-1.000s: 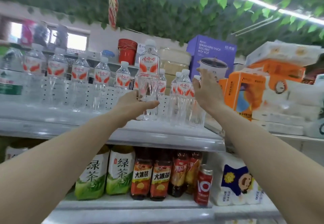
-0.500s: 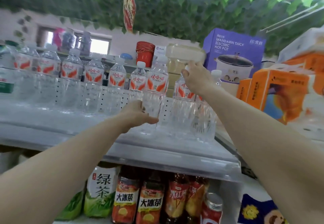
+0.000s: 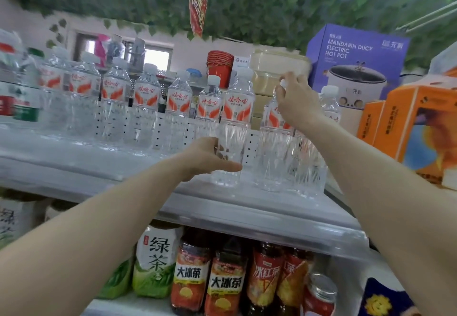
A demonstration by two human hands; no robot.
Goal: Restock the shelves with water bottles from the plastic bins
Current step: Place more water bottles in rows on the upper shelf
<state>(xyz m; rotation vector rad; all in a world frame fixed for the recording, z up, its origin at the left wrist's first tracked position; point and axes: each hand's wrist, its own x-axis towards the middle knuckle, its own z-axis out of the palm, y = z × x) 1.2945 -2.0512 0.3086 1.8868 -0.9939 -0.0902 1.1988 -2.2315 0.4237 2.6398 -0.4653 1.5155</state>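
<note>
1. The purple box (image 3: 356, 58), up and right of the right hand (image 3: 298, 100), reads "MANDARIN DUCK ELECTRIC HOT POT".
2. The water bottle (image 3: 238, 127) gripped by the left hand (image 3: 210, 157) has a white-and-red label reading "娃哈哈"; the row of bottles (image 3: 148, 108) to the left of that hand carries the same label.
3. Below the left forearm, a green tea bottle (image 3: 157, 263) reads "绿茶".
4. Just right of it, two iced tea bottles (image 3: 225, 288) read "大冰茶".
5. Below the right forearm, a red-labelled bottle (image 3: 265, 278) reads "冰红茶".

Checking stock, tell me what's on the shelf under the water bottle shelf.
Under the water bottle shelf stand green tea bottles, iced tea bottles and a red can. The arms and shelf edge cover whatever sits further left or behind them.
</note>
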